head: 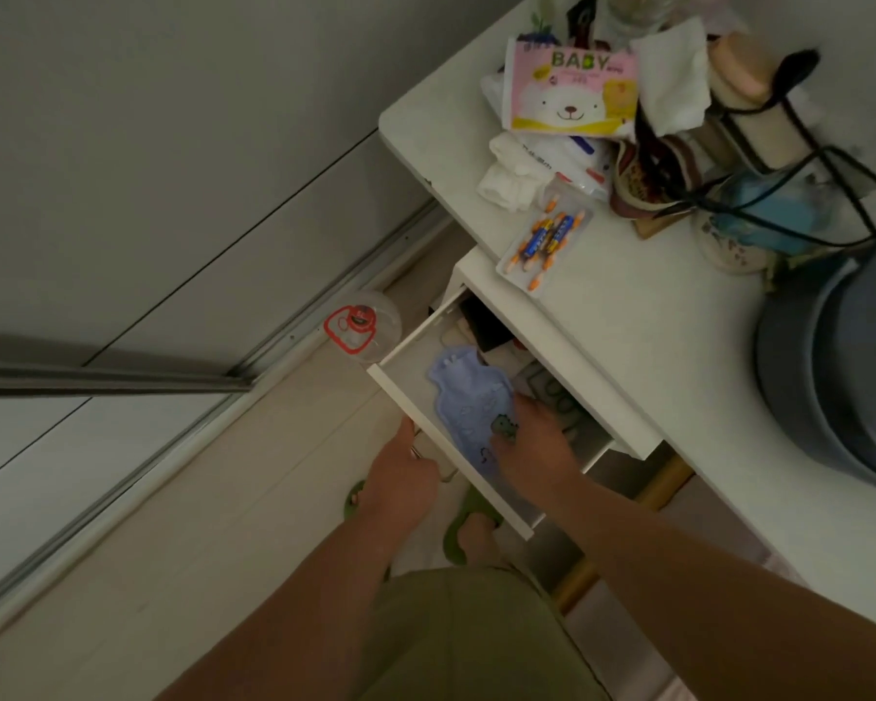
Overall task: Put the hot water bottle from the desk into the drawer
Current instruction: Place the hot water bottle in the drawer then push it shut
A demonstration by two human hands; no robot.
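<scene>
The lavender hot water bottle (469,392) lies flat inside the open white drawer (405,397), which is pulled out from under the white desk (643,316). My right hand (534,440) rests on the bottle's near end, fingers spread over its small green dinosaur print. My left hand (400,468) is closed around the drawer's metal handle on the front panel. Dark and pale items sit deeper in the drawer, partly hidden under the desk top.
On the desk lie a pack of batteries (544,240), a pink "BABY" tissue pack (570,91), cloths, cables and a grey bucket (835,366). A clear plastic jar with a red lid (362,326) stands on the floor beside the drawer. My feet wear green slippers (456,538).
</scene>
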